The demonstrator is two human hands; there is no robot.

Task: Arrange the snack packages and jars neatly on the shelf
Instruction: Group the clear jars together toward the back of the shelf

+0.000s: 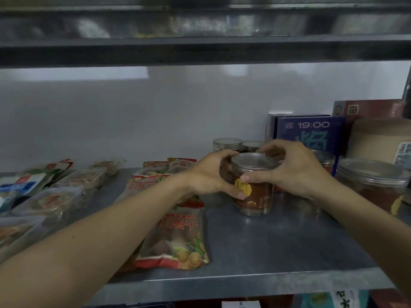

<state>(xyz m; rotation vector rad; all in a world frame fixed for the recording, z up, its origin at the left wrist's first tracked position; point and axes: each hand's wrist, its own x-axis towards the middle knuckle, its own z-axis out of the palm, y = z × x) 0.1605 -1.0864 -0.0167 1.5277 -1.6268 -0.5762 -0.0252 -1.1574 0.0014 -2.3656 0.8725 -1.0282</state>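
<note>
A clear jar (255,196) with a silver lid and brown contents stands on the grey metal shelf (278,241), near its middle. My left hand (211,176) wraps its left side, thumb on the yellow label. My right hand (291,167) grips the lid and right side. Two more silver-lidded jars (226,144) stand behind it, and another is partly hidden behind my right hand. A red longan snack bag (175,236) lies flat to the left, with more red bags (155,170) behind it. Clear-wrapped packages (55,198) fill the shelf's left end.
A wide silver-lidded jar (373,181) stands at the right. Behind it are a blue box (311,134) marked 19:00, a red box (369,108) and a tan cardboard box (378,138). An upper shelf (200,50) hangs close overhead.
</note>
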